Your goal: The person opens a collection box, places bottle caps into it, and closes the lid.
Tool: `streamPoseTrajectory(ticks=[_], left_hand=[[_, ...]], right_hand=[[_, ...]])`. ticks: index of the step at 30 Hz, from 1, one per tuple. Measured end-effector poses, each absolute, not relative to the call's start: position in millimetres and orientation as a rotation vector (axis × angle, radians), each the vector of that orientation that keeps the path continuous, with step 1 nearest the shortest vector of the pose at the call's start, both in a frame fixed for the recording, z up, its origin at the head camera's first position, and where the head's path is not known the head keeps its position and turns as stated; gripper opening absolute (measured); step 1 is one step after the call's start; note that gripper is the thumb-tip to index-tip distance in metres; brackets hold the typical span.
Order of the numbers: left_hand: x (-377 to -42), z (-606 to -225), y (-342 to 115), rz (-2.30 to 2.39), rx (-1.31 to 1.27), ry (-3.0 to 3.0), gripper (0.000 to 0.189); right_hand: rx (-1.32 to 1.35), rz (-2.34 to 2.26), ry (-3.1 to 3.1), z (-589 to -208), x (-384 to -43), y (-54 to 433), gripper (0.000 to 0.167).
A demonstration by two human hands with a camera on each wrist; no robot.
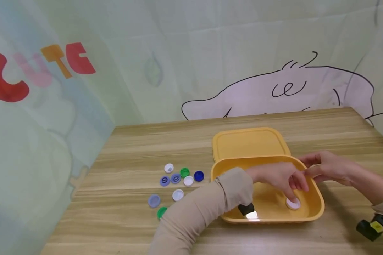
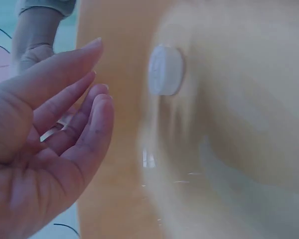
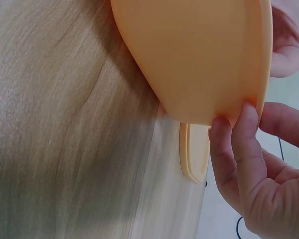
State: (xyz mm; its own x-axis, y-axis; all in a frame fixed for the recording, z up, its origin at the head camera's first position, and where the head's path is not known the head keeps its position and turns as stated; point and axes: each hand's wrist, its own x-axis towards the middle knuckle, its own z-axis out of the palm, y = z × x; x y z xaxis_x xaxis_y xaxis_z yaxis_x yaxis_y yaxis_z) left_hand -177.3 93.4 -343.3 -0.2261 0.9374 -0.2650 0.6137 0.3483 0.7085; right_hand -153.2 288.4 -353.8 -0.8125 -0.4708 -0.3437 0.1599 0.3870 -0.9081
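A yellow plastic box (image 1: 268, 221) stands on the table with its top uncovered. Over its inside reaches my left hand (image 1: 282, 179), fingers loosely bent. A single white bottle cap (image 1: 293, 204) lies in the box by its right end. In the left wrist view a gap separates this hand (image 2: 55, 129) from the cap (image 2: 167, 70), and its fingers hold nothing. My right hand (image 1: 335, 168) pinches the box's right rim. The right wrist view has that hand's fingertips (image 3: 247, 112) against the outer wall of the box (image 3: 199, 59), with a finger over the rim.
The yellow lid (image 1: 250, 143) lies flat behind the box. Left of the box are several loose caps: white (image 1: 178, 195), green (image 1: 184, 172), dark blue (image 1: 199, 176) and pale blue (image 1: 154, 200). A printed cloth (image 1: 178, 53) hangs behind the wooden table (image 1: 131, 152).
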Motion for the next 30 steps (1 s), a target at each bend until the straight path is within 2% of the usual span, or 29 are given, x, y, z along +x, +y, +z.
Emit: streamPoseTrajectory(ticks=[5,19,30], left_hand=[[-182.4,-331.8,88.4,0.679,1.391,1.909,0.042],[-191.8,-302.9,61.3,0.816,1.265,1.893,0.043],[-195.6,-297.4,34.5,0.884,1.295,1.870,0.037]], right_hand=[[-0.262,-1.454,2.080,-354.1,-153.2,289.3,0.058],[-0.234,-1.419,2.103,-353.0,-153.9,289.3,0.057],[-0.193,-1.411,2.101,-350.8,-153.0,285.5,0.059]])
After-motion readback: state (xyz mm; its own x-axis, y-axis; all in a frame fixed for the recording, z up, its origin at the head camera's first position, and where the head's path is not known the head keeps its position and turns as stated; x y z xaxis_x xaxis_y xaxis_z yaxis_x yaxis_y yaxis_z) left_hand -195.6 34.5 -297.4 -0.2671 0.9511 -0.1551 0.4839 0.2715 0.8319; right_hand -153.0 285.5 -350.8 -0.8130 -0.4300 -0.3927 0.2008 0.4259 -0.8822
